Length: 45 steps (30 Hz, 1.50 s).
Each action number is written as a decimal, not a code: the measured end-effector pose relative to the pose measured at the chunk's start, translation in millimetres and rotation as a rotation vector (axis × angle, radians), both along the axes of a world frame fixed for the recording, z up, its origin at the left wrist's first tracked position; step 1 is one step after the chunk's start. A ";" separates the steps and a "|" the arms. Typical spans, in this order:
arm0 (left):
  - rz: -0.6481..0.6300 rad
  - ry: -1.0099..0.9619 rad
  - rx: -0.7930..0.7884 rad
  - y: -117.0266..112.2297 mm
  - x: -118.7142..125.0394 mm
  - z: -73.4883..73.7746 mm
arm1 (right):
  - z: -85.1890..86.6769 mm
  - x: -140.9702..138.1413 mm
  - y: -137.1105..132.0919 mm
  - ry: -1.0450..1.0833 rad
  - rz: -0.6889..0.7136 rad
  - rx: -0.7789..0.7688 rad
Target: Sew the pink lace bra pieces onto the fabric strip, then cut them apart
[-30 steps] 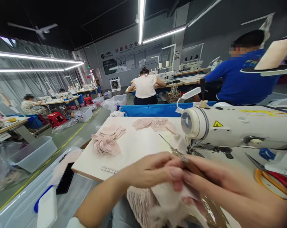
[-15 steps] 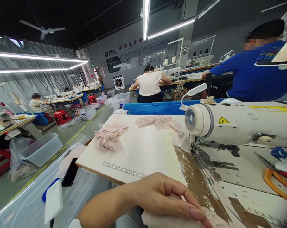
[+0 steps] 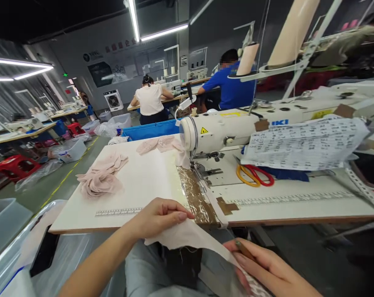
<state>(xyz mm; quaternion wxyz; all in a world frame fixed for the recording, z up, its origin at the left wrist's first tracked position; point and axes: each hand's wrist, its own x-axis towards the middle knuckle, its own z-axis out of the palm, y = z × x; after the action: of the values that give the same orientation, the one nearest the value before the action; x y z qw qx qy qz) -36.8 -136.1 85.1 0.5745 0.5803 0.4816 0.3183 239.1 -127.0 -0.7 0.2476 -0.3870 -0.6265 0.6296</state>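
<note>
A pale pink piece of fabric stretches between my two hands, over my lap at the table's front edge. My left hand is closed on its left end, thumb against the fingers. My right hand pinches the other end, where a lacy strip shows; something small and dark brown lies between thumb and finger, too blurred to name. Beyond my hands stands a white sewing machine. More pink fabric lies left of its needle, and a crumpled pink pile rests on the white table.
Scissors with orange and red handles lie beside the machine, below a handwritten paper sheet. A phone lies on a clear plastic bin at the left. Two people sit at machines ahead, with thread cones at upper right.
The view has swung to the right, bringing the paper sheet and thread cones into sight. My right hand now shows, and the fabric is drawn out between both hands.
</note>
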 end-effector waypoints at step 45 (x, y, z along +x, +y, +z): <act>-0.122 -0.276 0.434 -19.4 -79.0 4.7 | -91.0 -141.8 8.1 0.533 0.683 -0.267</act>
<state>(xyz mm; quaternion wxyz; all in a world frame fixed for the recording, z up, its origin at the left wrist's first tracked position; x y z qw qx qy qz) -115.8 -155.5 89.8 0.5149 0.6688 0.2833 0.4552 97.3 -118.8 -91.7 0.1262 -0.0109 -0.5457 0.8283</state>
